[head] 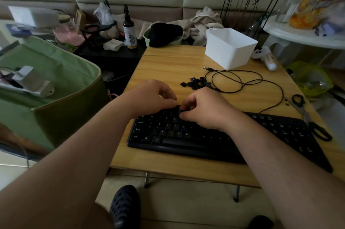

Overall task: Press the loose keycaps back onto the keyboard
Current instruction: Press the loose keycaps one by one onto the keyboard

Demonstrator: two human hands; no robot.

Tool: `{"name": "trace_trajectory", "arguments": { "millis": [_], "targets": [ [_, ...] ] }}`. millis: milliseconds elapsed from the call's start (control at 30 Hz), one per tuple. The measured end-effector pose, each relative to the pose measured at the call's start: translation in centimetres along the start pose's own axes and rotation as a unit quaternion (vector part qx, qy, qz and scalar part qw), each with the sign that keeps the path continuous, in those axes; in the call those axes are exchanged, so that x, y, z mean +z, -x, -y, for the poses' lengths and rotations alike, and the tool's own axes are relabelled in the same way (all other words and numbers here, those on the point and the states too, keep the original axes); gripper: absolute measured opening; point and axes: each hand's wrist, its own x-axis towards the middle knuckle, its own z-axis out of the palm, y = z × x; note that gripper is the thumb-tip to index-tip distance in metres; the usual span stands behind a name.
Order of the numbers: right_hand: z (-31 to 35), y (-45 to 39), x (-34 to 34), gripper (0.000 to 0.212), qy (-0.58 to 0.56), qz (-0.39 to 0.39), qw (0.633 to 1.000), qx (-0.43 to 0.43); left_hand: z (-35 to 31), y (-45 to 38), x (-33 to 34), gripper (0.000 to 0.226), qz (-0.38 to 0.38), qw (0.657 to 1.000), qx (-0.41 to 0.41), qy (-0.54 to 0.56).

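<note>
On the tabletop (168, 64): your black keyboard (186, 135) lies near the front edge.
Left hand (149, 98): fingers curled down onto the top key rows.
Right hand (203, 109): fingers bent, tips meeting the left's; they seem to pinch a keycap, though I cannot tell.
Loose keycaps (196, 83): heaped just behind your hands, beside the coiled cable (242, 83).
Behind them: white bin (229, 49).
Right edge: scissors (306, 116).

One head-worn wide-angle view looks forward and steeply down over both forearms onto the bench (168, 64), close above the keyboard (186, 139); beyond the keyboard, a cushioned wall fills the top.
</note>
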Motion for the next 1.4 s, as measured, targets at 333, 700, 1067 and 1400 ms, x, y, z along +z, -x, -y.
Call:
{"name": "trace_trajectory", "arguments": {
  "millis": [333, 700, 1067, 1400],
  "targets": [
    [1.0, -0.3, 0.2, 0.006, 0.014, 0.005, 0.999, 0.042, 0.3, -0.3, 0.6, 0.026, 0.035, 0.999, -0.003, -0.021],
    [0.6, -0.2, 0.8, 0.006, -0.021, -0.011, 0.998, 0.063, 0.3, -0.3, 0.7, 0.031, 0.041, 0.999, -0.010, -0.016],
    [1.0, 0.0, 1.9, 0.015, 0.051, -0.050, 0.996, 0.061, -0.1, -0.2, 1.0, 0.032, 0.041, 0.998, -0.042, 0.007],
    [-0.3, 0.1, 0.4, 0.010, -0.069, -0.096, 0.992, 0.046, -0.5, -0.6, 0.8, 0.026, 0.040, 0.993, -0.065, 0.091]
  ]
}}
